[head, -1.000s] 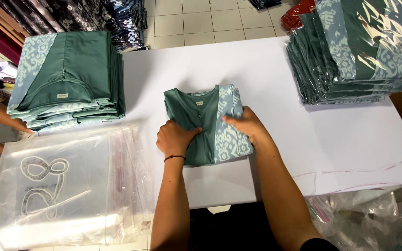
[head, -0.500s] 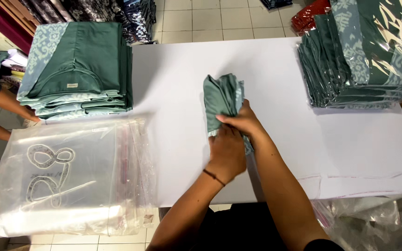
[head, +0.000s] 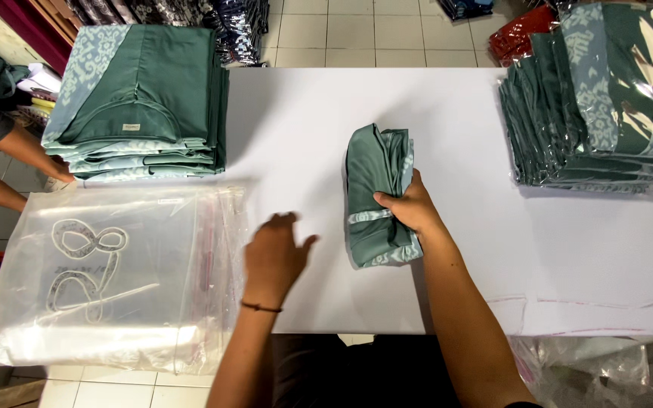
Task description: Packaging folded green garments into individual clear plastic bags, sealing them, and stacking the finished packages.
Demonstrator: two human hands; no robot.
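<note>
1. The right hand (head: pixel 406 205) is closed around a folded green garment (head: pixel 376 196) — fingers wrapped over its right edge, thumb on top; the bundle lies on the white table (head: pixel 493 257) near the middle, long side running away from the person.
2. The left hand (head: pixel 273 253) holds nothing; it hovers palm down, fingers loosely spread, between the garment and the stack of clear plastic bags (head: pixel 115 279) at the table's left edge.
3. By how things lie, the garment looks folded to a compact shape but not yet in a bag; the top bag lies flat and unopened.
4. Both forearms reach in from the near edge — the right fairly straight, the left angled toward the bags.
5. Further out: a pile of flat-folded green garments (head: pixel 141 106) at the far left; a pile of bagged garments (head: pixel 606 98) at the far right; another person's arm (head: pixel 28 151) beside the left pile.
</note>
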